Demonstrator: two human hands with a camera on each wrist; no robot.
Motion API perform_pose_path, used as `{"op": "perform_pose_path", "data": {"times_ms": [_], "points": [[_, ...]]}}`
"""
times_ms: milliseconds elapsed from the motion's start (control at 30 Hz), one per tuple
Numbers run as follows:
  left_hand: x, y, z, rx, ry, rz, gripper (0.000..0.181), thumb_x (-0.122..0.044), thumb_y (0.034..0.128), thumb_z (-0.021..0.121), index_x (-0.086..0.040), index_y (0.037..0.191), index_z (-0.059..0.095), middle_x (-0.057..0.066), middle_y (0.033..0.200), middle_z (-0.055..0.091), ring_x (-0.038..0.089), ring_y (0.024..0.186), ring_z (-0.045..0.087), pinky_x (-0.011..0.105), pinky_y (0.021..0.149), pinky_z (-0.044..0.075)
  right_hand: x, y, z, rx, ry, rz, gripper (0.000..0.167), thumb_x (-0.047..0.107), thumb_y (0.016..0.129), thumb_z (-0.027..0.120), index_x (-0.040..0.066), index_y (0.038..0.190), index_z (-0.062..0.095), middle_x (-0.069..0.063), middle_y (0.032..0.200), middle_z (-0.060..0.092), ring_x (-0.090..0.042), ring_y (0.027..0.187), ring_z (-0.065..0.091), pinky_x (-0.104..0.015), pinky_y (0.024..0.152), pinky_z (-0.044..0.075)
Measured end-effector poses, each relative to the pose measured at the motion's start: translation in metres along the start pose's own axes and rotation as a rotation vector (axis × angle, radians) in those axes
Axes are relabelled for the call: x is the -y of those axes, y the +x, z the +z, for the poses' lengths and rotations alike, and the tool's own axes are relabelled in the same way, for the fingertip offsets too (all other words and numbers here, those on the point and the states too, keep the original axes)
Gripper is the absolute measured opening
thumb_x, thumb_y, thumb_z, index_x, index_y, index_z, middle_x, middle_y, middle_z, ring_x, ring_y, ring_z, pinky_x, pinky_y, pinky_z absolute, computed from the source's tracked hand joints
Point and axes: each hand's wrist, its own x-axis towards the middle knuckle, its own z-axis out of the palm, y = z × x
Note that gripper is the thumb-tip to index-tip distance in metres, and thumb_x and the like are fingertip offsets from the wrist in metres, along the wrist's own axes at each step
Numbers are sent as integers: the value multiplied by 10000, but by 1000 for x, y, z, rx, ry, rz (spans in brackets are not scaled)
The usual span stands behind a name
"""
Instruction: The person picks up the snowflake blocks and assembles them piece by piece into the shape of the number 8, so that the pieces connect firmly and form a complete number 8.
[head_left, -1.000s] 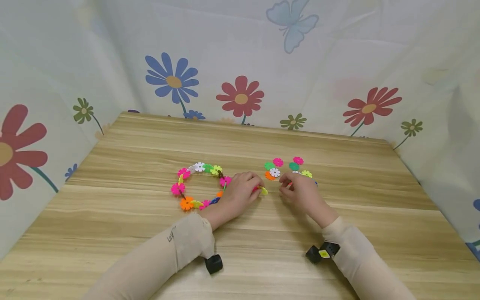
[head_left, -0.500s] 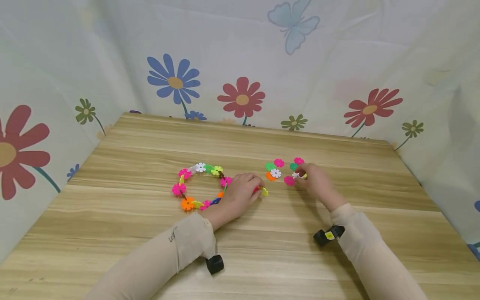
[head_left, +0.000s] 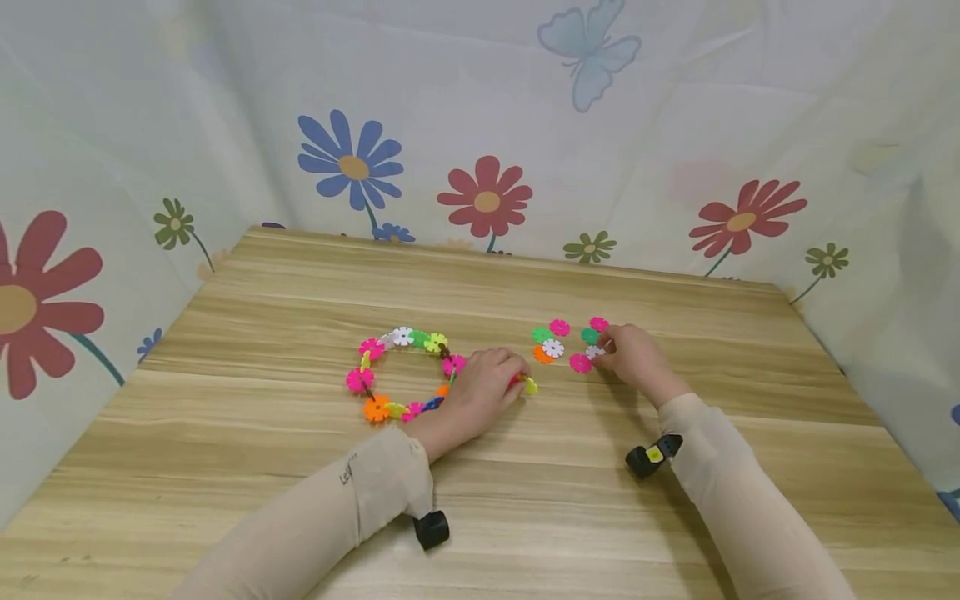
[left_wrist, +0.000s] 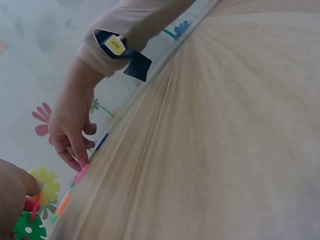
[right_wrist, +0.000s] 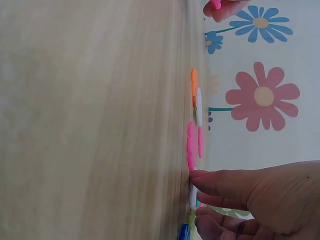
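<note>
Notched plastic flower discs in pink, orange, yellow, white, green and blue are joined into a ring-shaped chain [head_left: 376, 408] at the left of the table. My left hand [head_left: 483, 392] grips the right part of this chain, and a yellow disc [head_left: 531, 386] sticks out past its fingers. In the left wrist view a green disc [left_wrist: 30, 227] shows below that hand. My right hand [head_left: 636, 358] reaches over the loose discs, fingertips touching a white disc [head_left: 594, 352] that lies flat. A pink disc [head_left: 581, 362] lies just beside its fingertips. The right palm hides some discs.
Left of the right hand lie loose discs: a pink one [head_left: 559, 327], a green one [head_left: 542, 334], and a white one [head_left: 553, 348] overlapping an orange one [head_left: 542, 355]. A blue disc [right_wrist: 184, 232] shows in the right wrist view. Flower-printed cloth [head_left: 420, 75] hangs behind the wooden table [head_left: 525, 500].
My right hand has moved right and slightly away from me, from above the pink disc to the white one, uncovering the pink disc. The left hand keeps its place on the chain.
</note>
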Motion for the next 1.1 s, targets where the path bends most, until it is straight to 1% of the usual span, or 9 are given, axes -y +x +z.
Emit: {"op": "perform_pose_path", "data": {"times_ms": [233, 333, 467, 600, 667, 767, 933, 1033, 1100], "points": [[0, 1, 1, -1, -4, -2, 76, -126, 892, 669, -97, 963, 673, 65, 1030, 684, 240, 1028, 632, 398, 951, 465, -3, 4, 0, 17, 55, 20, 299, 174, 861, 701, -43, 1049, 614, -219, 1018, 635, -319, 923, 594, -443, 836, 487], [0, 0, 1, 1, 0, -4, 78, -130, 894, 667, -99, 966, 675, 64, 1036, 683, 238, 1033, 631, 398, 949, 465, -4, 4, 0, 19, 76, 30, 316, 171, 855, 712, -37, 1053, 581, -223, 1023, 633, -312, 912, 594, -420, 813, 488], [0, 0, 2, 6, 2, -9, 83, -128, 896, 664, -95, 971, 677, 67, 1044, 684, 238, 1038, 631, 397, 951, 465, -5, 2, 0, 9, 148, 46, 279, 129, 867, 693, -29, 1046, 548, -199, 971, 629, -241, 778, 598, -323, 669, 501], [0, 0, 2, 14, 8, -16, 86, -130, 899, 661, -95, 977, 677, 68, 1053, 684, 237, 1044, 630, 395, 955, 465, -7, 0, 0, 7, 263, 52, 205, 64, 904, 633, -50, 1045, 538, -169, 882, 624, -147, 612, 586, -244, 534, 506], [0, 0, 1, 22, 3, -24, 91, -128, 901, 658, -90, 982, 677, 74, 1060, 684, 242, 1050, 629, 398, 962, 461, -9, -1, 0, 0, 319, 47, 186, 39, 914, 610, -73, 1046, 543, -165, 844, 625, -121, 568, 583, -236, 519, 513], [0, 0, 1, 27, 7, -28, 92, -135, 903, 656, -95, 984, 675, 70, 1063, 684, 239, 1054, 627, 396, 965, 460, -9, -5, -1, -15, 381, 45, 173, 31, 921, 596, -90, 1038, 555, -149, 804, 624, -106, 547, 580, -240, 515, 524], [0, 0, 2, 13, 9, -20, 87, -129, 897, 662, -99, 977, 675, 63, 1051, 686, 234, 1044, 631, 391, 955, 464, -5, -15, -4, -34, 372, 29, 183, 99, 935, 600, -54, 1019, 542, -133, 757, 628, -129, 537, 575, -259, 501, 516], [0, 0, 2, 8, -2, -15, 85, -120, 895, 664, -92, 974, 675, 69, 1042, 687, 241, 1039, 633, 396, 952, 464, -1, -21, -4, -30, 371, 21, 198, 131, 945, 597, -33, 1030, 525, -147, 780, 633, -155, 551, 580, -282, 509, 515], [0, 0, 2, 6, -5, -14, 83, -117, 893, 666, -91, 971, 674, 70, 1037, 687, 243, 1037, 633, 397, 950, 464, 2, -25, -4, -28, 391, 16, 196, 134, 950, 594, -29, 1033, 524, -165, 806, 642, -170, 562, 587, -300, 519, 521]]}}
